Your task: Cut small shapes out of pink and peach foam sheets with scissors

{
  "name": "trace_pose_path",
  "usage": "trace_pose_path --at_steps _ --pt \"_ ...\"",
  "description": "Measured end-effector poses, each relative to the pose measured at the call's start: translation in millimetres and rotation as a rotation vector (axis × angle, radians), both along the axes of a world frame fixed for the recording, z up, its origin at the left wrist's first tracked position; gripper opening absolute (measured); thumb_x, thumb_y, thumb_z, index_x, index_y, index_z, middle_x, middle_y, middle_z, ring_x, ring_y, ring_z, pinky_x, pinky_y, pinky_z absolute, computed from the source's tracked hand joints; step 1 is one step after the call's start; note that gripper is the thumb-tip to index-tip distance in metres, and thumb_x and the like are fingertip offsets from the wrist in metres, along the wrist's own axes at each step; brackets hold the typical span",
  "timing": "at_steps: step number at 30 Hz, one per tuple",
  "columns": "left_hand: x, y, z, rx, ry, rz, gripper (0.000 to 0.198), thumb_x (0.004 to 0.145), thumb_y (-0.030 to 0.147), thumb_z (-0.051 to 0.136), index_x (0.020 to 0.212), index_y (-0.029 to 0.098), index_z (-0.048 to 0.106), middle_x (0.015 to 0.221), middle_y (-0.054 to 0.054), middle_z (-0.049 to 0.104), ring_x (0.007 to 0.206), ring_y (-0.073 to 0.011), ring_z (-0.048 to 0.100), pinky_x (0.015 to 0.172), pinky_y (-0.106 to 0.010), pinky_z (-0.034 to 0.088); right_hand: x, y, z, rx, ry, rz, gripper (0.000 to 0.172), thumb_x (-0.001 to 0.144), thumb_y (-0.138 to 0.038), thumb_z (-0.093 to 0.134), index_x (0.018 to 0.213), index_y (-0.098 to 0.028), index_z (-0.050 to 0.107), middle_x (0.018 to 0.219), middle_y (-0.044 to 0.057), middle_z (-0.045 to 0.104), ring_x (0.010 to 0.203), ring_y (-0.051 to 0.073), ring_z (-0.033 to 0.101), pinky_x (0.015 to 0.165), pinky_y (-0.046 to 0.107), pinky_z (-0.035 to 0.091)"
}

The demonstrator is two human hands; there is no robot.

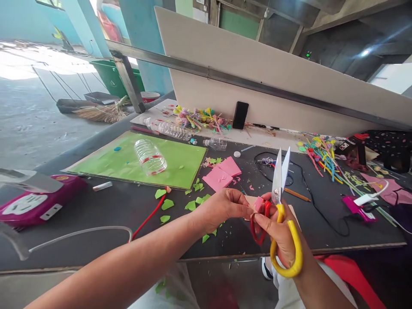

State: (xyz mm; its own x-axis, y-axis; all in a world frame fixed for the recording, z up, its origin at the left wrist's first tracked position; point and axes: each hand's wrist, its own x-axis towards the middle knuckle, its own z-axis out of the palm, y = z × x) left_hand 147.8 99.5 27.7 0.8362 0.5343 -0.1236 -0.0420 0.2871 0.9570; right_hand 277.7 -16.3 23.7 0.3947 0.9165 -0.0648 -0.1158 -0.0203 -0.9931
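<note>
In the head view, my right hand point(280, 236) grips a pair of scissors point(291, 240) with yellow handles, its blades pointing up and slightly apart. A red looped thing point(259, 231), possibly the handles of smaller scissors, is at the same hand's fingertips. My left hand point(222, 210) is closed in a pinch, meeting the right fingers at a small pink paper piece point(258, 203). Its fingertips partly hide what they hold. Beneath the hands lies a piece of brown cardboard point(294, 214), mostly covered. Pink paper squares point(222, 175) lie just beyond, and green paper scraps point(191, 206) are scattered to the left.
A green sheet point(106, 161) bears a clear plastic bottle point(149, 156). Behind are more bottles, pipe-cleaner flowers point(202, 118) and a leaning phone point(240, 115). A purple power strip point(35, 204) stands left; a black cable point(317, 210) and brown pencil point(298, 195) lie right.
</note>
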Motion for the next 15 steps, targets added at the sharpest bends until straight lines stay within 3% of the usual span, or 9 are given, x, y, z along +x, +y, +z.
trace_pose_path --at_steps 10,15 --pt "0.7 -0.4 -6.4 0.056 0.008 -0.083 0.019 0.064 0.030 0.075 0.068 0.013 0.067 0.068 -0.003 0.069 0.065 -0.0127 0.060 0.068 -0.024 0.046 2.0 3.4 0.2 -0.023 -0.183 -0.084 0.033 0.074 -0.030 0.071 0.101 -0.031 0.052 0.084 -0.005 0.060 0.073 0.014 0.059 0.070 0.028 0.051" --pt "-0.8 3.3 -2.4 0.016 -0.061 -0.182 0.020 0.073 0.030 0.068 0.083 0.013 0.070 0.081 -0.005 0.070 0.075 -0.0132 0.062 0.076 -0.026 0.046 3.3 4.6 2.8 -0.042 -0.175 -0.112 0.037 0.069 -0.034 0.074 0.097 -0.028 0.052 0.076 -0.005 0.060 0.065 0.014 0.058 0.063 0.027 0.052"
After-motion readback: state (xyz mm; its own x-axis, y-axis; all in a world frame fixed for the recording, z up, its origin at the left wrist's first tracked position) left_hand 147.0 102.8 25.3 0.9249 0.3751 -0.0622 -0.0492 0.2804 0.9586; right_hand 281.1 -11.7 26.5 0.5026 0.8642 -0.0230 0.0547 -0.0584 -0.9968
